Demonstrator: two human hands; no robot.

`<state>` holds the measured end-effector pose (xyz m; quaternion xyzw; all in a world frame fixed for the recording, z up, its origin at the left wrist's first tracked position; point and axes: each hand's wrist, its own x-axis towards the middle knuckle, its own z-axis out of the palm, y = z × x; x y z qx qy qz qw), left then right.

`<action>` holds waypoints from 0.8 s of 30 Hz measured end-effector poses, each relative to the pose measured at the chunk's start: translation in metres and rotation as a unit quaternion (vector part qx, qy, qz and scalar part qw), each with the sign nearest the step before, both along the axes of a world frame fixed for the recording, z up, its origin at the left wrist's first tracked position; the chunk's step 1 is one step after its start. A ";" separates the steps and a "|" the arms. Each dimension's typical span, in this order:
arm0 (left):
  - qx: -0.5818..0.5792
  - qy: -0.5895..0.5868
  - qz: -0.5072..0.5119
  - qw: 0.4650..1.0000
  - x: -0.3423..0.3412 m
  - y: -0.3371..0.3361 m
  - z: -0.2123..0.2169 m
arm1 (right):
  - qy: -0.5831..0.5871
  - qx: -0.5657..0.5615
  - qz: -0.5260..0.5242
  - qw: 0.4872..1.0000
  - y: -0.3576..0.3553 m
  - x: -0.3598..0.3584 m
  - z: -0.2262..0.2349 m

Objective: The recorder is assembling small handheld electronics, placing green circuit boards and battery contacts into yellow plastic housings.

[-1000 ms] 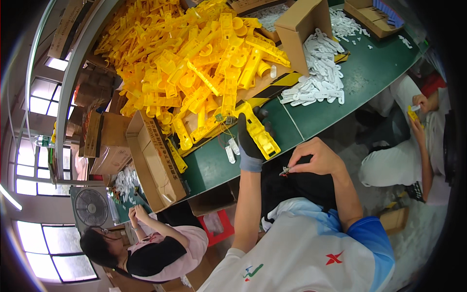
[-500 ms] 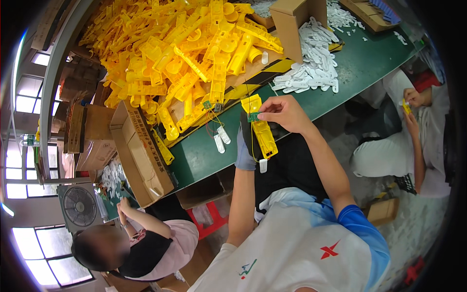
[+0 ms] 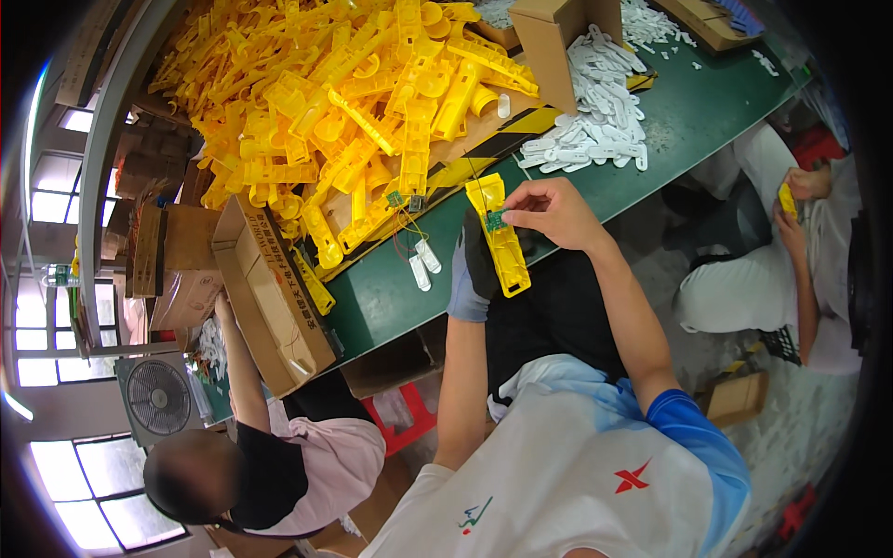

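My left hand (image 3: 473, 276), in a grey and black glove, is closed around the left side of a long yellow plastic housing (image 3: 508, 263). The housing's open, ribbed face is turned up, its rounded end toward the bench. Bare, my right hand (image 3: 556, 216) pinches a small green circuit board (image 3: 494, 220) between thumb and fingertips, over the upper middle of the housing. Whether the board is seated in it I cannot tell. On the bench to the left lies another green board (image 3: 395, 199), with thin wires running toward two white rectangular pieces (image 3: 419, 272).
A large heap of yellow housings (image 3: 326, 112) covers the far bench behind a black-and-yellow striped edge (image 3: 507, 135). White plastic parts (image 3: 595, 139) are piled beside a cardboard box (image 3: 544, 56). An open carton (image 3: 270, 298) stands left. One co-worker (image 3: 316, 456) sits left, another (image 3: 744, 293) right.
The white piece that hung below the housing's lower end is out of sight. The board has shifted slightly right and tilted. The left co-worker's arm now reaches forward beside the carton.
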<state>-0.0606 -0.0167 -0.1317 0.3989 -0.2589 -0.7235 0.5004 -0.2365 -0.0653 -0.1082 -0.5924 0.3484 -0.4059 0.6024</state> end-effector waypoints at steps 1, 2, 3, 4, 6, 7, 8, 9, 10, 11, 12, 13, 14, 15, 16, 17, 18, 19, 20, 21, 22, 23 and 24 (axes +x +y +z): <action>0.002 -0.005 0.001 1.000 -0.001 -0.001 0.002 | -0.002 0.003 -0.016 1.000 0.001 0.000 0.000; 0.003 -0.007 0.000 1.000 -0.002 0.000 0.004 | -0.004 0.005 -0.018 1.000 0.001 0.000 -0.001; 0.015 -0.006 0.003 1.000 -0.003 0.001 0.006 | -0.012 0.009 -0.017 1.000 0.001 -0.001 -0.002; 0.027 -0.005 0.008 1.000 -0.004 0.002 0.009 | -0.021 0.011 -0.014 1.000 0.000 -0.002 -0.003; 0.020 -0.017 0.009 1.000 -0.004 0.000 0.004 | -0.034 0.007 -0.016 0.999 -0.001 -0.004 -0.009; 0.012 -0.015 0.011 1.000 -0.005 0.000 0.005 | -0.031 0.000 -0.018 0.999 -0.001 -0.005 -0.008; 0.012 -0.010 0.009 1.000 -0.005 0.000 0.006 | -0.027 0.000 -0.020 0.999 -0.002 -0.005 -0.007; 0.005 -0.017 0.008 1.000 -0.006 0.001 0.007 | -0.026 0.002 -0.023 0.999 -0.002 -0.005 -0.006; -0.002 -0.032 0.007 0.999 -0.008 0.002 0.011 | -0.034 0.004 -0.026 0.999 -0.002 -0.007 -0.008; -0.001 -0.035 0.007 0.999 -0.011 0.003 0.014 | -0.037 0.005 -0.026 0.999 -0.003 -0.008 -0.010; 0.000 -0.056 0.012 0.998 -0.013 0.005 0.017 | -0.041 0.005 -0.024 0.999 -0.003 -0.010 -0.012; 0.001 -0.078 0.017 0.997 -0.014 0.005 0.019 | -0.046 0.005 -0.022 0.999 -0.003 -0.010 -0.012; 0.001 -0.079 0.017 0.997 -0.013 0.005 0.018 | -0.047 0.006 -0.022 0.999 -0.003 -0.010 -0.012; -0.010 -0.098 0.026 0.995 -0.013 0.005 0.015 | -0.038 0.007 -0.024 0.999 -0.003 -0.009 -0.010; -0.020 -0.117 0.034 0.992 -0.013 0.004 0.016 | -0.030 0.008 -0.029 0.999 -0.002 -0.009 -0.010; -0.020 -0.117 0.032 0.992 -0.016 0.004 0.017 | -0.030 0.009 -0.030 0.999 -0.002 -0.009 -0.011; -0.040 -0.101 0.049 0.993 -0.019 0.005 0.018 | -0.032 0.010 -0.034 0.999 -0.003 -0.009 -0.013; -0.061 -0.087 0.065 0.992 -0.021 0.005 0.019 | -0.035 0.010 -0.037 0.999 -0.003 -0.008 -0.014; -0.061 -0.087 0.064 0.992 -0.021 0.006 0.017 | -0.036 0.010 -0.038 0.999 -0.004 -0.006 -0.015; -0.251 -0.346 0.090 0.900 -0.021 0.007 0.014 | -0.033 0.009 -0.041 0.999 -0.004 -0.006 -0.016; -0.413 -0.565 0.104 0.707 -0.022 0.007 0.016 | -0.029 0.008 -0.046 0.999 -0.004 -0.005 -0.017; -0.413 -0.564 0.102 0.708 -0.024 0.008 0.019 | -0.029 0.009 -0.047 0.998 -0.003 -0.005 -0.018; -0.256 -0.384 0.102 0.881 -0.028 0.008 0.021 | -0.024 0.015 -0.058 0.998 -0.002 -0.005 -0.018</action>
